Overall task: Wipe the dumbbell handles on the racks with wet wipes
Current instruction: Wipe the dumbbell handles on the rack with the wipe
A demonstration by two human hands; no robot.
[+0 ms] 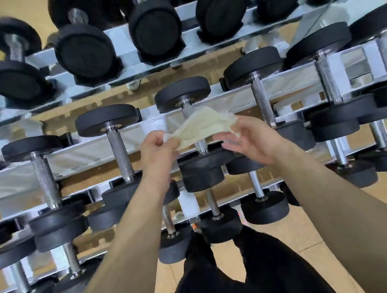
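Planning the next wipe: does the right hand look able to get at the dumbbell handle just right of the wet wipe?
Probably yes. The right hand is close beside that handle, and nothing lies between them. It and the left hand both hold the wet wipe, though.

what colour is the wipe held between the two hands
Pale cream, off-white wet wipe, seen best in the head view.

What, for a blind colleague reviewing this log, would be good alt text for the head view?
A person's left hand and right hand hold a wet wipe stretched between them over a dumbbell handle on a rack of black dumbbells; a mirror behind reflects more.
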